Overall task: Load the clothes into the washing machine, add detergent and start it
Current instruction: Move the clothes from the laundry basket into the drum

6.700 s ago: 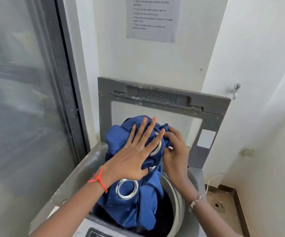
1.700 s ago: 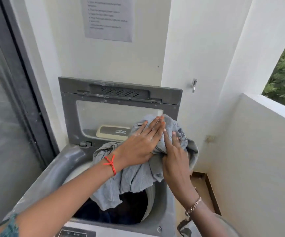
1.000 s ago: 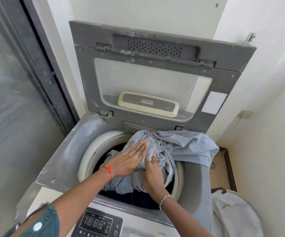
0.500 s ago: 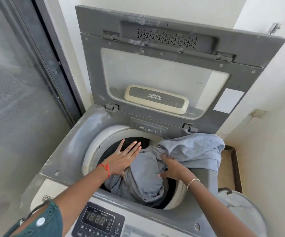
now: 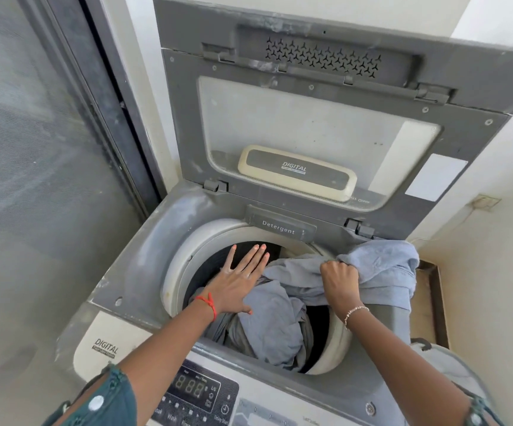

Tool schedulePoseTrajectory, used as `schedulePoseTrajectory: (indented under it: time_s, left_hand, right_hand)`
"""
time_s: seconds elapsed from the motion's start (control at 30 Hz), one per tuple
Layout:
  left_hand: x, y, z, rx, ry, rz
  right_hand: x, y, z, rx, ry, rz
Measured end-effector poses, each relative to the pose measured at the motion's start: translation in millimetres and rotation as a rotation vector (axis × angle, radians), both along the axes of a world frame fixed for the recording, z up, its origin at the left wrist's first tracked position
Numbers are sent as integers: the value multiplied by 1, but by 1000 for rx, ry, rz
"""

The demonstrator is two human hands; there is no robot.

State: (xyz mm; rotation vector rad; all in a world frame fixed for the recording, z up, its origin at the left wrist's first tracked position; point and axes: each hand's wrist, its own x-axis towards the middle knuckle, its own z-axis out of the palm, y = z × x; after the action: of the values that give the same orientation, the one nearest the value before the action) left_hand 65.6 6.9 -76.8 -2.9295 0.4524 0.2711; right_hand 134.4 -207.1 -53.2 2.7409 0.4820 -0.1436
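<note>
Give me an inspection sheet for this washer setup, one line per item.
Surface: grey washer top, dusty; lid stands open.
Job's things: grey-blue garment half in the drum, one end draped over the right rim; detergent drawer shut; display shows 888; no detergent container seen.
Clutter: pale laundry bag beside the washer, lower right.
Hands: left hand flat, fingers straight, over the drum, thumb on the garment; right hand grips the draped end.
Cables: nothing seen.
Surroundings: glass door on the left; pale wall on the right.
</note>
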Motion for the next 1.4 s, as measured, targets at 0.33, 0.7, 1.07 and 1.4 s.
schedulePoseTrajectory:
  time_s: [0.33,0.7,1.07,1.4]
  left_hand:
    - [-6,21,22,-33,-66,215]
    - [-22,46,20,-31,45,207]
    - [-10,8,11,-9,74,140]
    - [2,-42,26,-92,166,81]
  right_hand:
    - [-33,107,-20,1151,354,6]
    - [-41,122,-51,990,812,-134]
    - [-37,47,-64,212,309,-136]
    - [-32,11,-12,545,502,-134]
